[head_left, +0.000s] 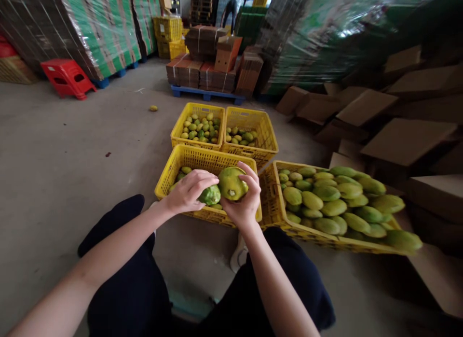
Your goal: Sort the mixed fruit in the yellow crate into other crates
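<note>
My left hand (188,192) is closed round a small green fruit (210,195) with a bumpy skin. Beside it, my right hand (246,201) grips a larger yellow-green fruit (231,183) from the right and below. Both fruits are held close together above the near yellow crate (170,170), which has some green fruits at its bottom, partly hidden by my hands. To the right stands another yellow crate (277,197), heaped with large yellow-green fruits (334,206).
Two yellow crates (177,129) (269,134) with small fruits stand beyond. Cardboard boxes (408,139) pile up at right. Behind are flattened cartons on a blue pallet (208,94), wrapped stacks, a red stool (68,77) and a person (230,11). One fruit (153,108) lies on the floor.
</note>
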### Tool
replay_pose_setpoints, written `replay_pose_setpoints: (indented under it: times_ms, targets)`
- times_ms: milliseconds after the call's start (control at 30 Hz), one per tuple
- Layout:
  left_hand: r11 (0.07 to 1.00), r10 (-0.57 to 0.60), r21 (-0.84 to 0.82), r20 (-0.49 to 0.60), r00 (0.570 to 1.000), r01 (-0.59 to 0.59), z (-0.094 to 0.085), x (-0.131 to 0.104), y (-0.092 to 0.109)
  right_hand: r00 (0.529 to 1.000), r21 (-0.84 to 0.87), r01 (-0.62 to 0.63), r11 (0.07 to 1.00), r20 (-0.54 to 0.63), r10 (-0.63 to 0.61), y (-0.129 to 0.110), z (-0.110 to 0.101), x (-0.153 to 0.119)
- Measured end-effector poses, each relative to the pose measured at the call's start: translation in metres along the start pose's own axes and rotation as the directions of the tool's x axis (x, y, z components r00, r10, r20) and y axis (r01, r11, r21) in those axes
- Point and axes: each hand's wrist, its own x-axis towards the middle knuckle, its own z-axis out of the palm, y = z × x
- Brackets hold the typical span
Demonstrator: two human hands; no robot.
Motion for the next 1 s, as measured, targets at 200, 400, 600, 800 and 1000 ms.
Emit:
replay_pose_setpoints:
  times_ms: [200,400,600,800,1000]
  targets:
    - [1.000,0.016,-0.003,0.000,1.000,-0.016,0.003,-0.003,-0.003,0.998,0.010,-0.059,0.998,-0.009,0.059,-0.002,-0.001,-0.001]
    - [0.982,0.121,0.145,0.031,0.992,-0.124,0.005,-0.005,-0.006,0.998,0.001,-0.066,0.998,-0.003,0.066,-0.001,0.000,-0.002]
    - [0.960,0.171,0.218,0.046,0.984,-0.177,0.006,-0.006,-0.006,0.999,-0.021,-0.033,0.999,0.013,0.033,-0.001,-0.001,-0.001]
    - [0.860,0.394,0.322,0.077,0.916,-0.396,0.004,-0.004,-0.012,1.000,-0.037,0.002,0.999,0.015,-0.002,-0.001,0.001,-0.001]
    - [0.512,0.696,0.523,0.213,0.686,-0.681,0.004,0.000,-0.013,0.999,-0.060,0.040,0.997,0.010,-0.039,-0.001,0.002,-0.002]
